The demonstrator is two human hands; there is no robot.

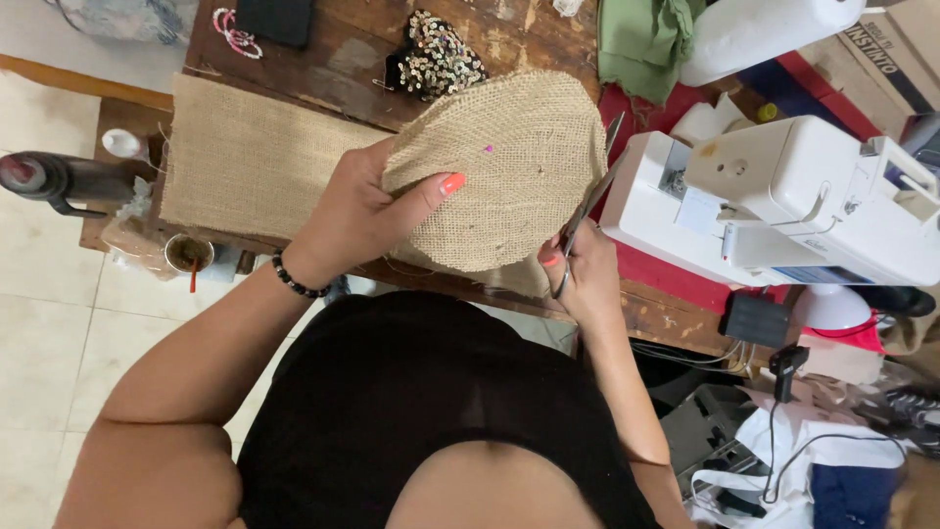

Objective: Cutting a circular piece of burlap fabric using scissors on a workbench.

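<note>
Mid-frame, left hand (357,211) pinches the burlap round (509,171) up off the desk (352,54), fingers clamped, keeping its right edge free where right hand (580,272), fingers clenched, works scissors (586,211)

Top right corner, past the wooden table's (509,34) far edge: brown cardboard box (896,49) lying tilted, dark printed lettering along its flap. Just below, on the white plastic sewing machine (803,201) at the table's right edge, a small pale blue rectangular label strip (808,275) along the front base.
</note>
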